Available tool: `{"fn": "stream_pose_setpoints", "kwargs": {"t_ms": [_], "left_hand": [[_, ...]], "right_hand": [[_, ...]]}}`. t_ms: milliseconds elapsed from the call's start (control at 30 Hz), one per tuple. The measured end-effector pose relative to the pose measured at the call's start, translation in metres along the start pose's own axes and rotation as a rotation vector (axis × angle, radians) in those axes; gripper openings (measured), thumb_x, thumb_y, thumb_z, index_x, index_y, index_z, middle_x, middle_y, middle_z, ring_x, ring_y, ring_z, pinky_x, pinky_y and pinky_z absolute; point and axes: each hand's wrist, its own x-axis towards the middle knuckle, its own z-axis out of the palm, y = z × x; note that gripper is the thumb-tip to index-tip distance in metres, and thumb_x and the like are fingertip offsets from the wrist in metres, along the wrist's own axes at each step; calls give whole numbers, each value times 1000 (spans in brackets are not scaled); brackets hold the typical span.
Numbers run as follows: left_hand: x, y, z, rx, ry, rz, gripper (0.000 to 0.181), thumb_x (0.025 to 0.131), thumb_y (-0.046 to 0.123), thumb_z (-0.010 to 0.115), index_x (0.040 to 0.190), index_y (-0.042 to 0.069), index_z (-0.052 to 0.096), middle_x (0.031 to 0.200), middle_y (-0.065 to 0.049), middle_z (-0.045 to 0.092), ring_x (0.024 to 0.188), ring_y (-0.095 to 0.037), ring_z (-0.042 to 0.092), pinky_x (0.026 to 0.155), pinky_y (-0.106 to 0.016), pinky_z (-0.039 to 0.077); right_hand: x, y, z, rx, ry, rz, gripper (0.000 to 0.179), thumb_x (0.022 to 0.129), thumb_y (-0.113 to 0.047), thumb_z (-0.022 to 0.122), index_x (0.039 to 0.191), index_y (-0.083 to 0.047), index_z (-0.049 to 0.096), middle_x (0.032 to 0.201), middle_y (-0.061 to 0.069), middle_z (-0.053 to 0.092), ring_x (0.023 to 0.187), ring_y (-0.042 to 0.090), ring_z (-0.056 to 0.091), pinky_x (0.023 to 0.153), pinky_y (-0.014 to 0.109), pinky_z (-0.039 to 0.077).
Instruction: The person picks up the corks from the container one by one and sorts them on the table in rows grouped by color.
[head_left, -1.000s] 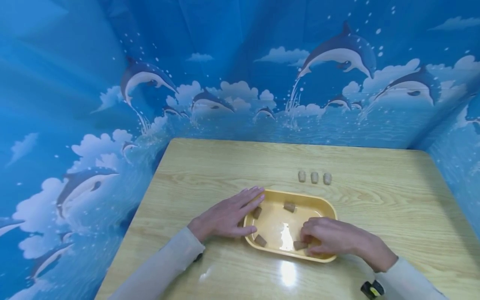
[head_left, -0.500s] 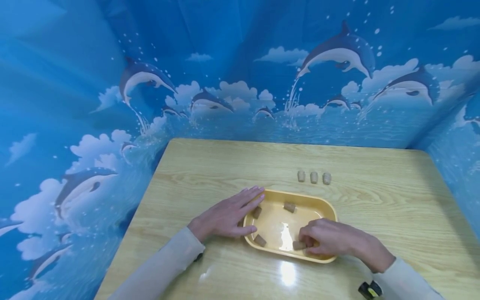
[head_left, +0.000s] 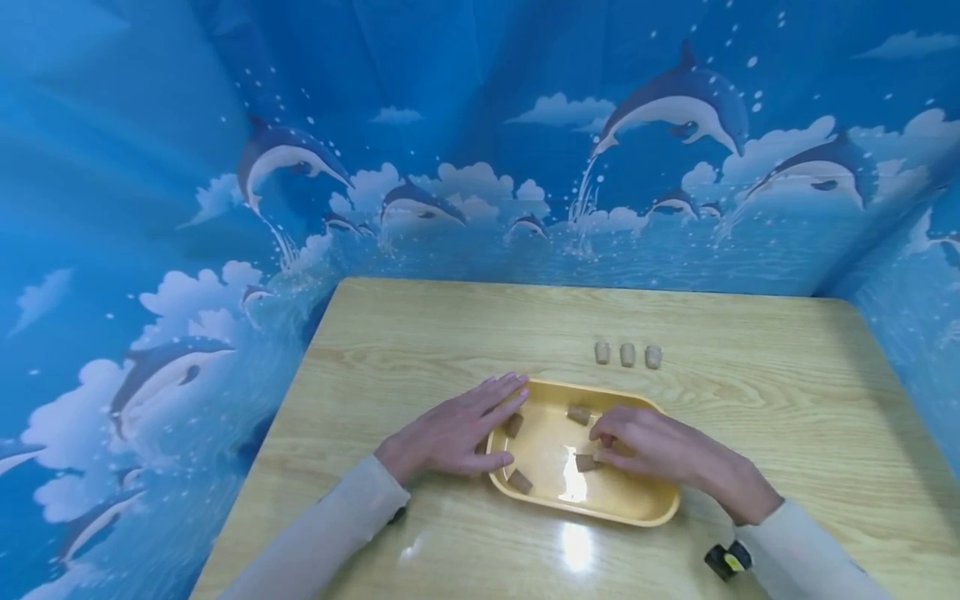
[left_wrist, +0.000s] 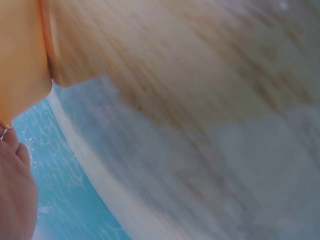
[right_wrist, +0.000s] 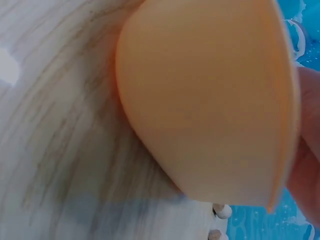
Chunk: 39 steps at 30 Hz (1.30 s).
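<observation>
A yellow oval tray lies on the wooden table, its outer wall filling much of the right wrist view. Over its right half, my right hand pinches a small brown cork stopper between thumb and fingers. My left hand rests on the tray's left rim with fingers spread and straight. Other cork stoppers lie inside: one cork by the far wall, another by the left hand's fingers, and one near the front left corner.
Behind the tray, three paler stoppers stand in a row on the table. A blue dolphin-print curtain encloses the table at the back and sides.
My right hand has taken hold of the cork at the tray's front right and moved up and slightly left with it. The left hand has stayed on the rim.
</observation>
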Motion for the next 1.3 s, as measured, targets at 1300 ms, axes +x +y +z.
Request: {"fn": "stream_pose_setpoints", "kwargs": {"t_ms": [1300], "left_hand": [[0,-2,2,-5,6,6,93,111,67,39,176,14,-1,186,-6,-5,172,-21,-1,141,-36,10]], "right_hand": [[0,6,11,-191,34,77,32,93,-27,86,121,-13,79,119,7,78,105,27,74,92,48,66]]}}
